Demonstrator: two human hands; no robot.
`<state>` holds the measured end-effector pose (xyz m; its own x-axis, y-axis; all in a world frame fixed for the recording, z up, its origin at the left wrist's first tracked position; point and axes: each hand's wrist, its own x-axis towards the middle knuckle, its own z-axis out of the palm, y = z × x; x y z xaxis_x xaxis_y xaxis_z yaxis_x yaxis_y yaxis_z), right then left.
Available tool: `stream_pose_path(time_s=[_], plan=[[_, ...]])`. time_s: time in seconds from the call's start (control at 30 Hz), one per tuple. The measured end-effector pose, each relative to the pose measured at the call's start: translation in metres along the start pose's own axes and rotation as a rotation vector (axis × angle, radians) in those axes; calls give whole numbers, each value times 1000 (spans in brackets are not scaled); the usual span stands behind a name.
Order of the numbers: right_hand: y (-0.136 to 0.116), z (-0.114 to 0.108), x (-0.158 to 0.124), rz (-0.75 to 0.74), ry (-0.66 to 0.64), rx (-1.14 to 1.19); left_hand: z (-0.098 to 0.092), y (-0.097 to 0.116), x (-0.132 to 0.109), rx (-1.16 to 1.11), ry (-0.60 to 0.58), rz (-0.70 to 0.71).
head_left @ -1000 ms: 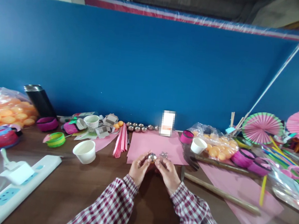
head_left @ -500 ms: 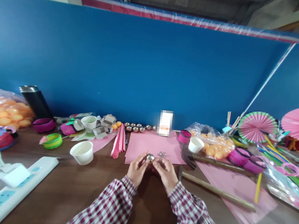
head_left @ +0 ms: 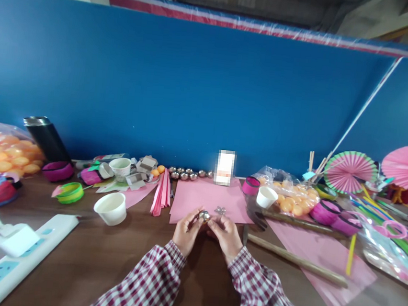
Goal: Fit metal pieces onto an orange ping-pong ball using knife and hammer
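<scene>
My left hand (head_left: 186,230) and my right hand (head_left: 225,234) meet over the near edge of a pink paper sheet (head_left: 205,196). Both pinch a small shiny silver ball (head_left: 204,215) between their fingertips. Just beyond the right hand a few small silver pieces (head_left: 220,210) lie on the pink sheet. Both sleeves are red and white check. A row of similar silver balls (head_left: 185,174) lies at the back by the blue wall.
A white paper cup (head_left: 111,208) stands to the left, a power strip (head_left: 16,260) nearer the left edge. A long wooden stick (head_left: 298,261) and another pink sheet (head_left: 319,260) lie to the right. Bags of orange balls (head_left: 293,200), folded pink strips (head_left: 162,194) and paper fans (head_left: 350,169) crowd the back.
The hands stay together on the silver ball with only slight finger shifts. The view has drifted a little, so everything sits slightly further left.
</scene>
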<state>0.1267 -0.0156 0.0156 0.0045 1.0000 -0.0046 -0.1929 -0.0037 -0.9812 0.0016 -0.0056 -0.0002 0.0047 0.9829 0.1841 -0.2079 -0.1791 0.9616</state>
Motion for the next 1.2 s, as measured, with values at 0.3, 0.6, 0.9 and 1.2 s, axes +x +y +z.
stream_pose_path(time_s=[0.3,0.6,0.9,1.2], plan=[[0,0,1,29,10,-1,-2,1,1,159,-29,92],[3,2,3,5,41,-49,0,-1,0,43,-27,10],[3,4,0,-107,56,-103,7,13,-1,-459,-26,-281],[7,7,-4,-274,25,-312,4,2,4,-327,-1,-225]])
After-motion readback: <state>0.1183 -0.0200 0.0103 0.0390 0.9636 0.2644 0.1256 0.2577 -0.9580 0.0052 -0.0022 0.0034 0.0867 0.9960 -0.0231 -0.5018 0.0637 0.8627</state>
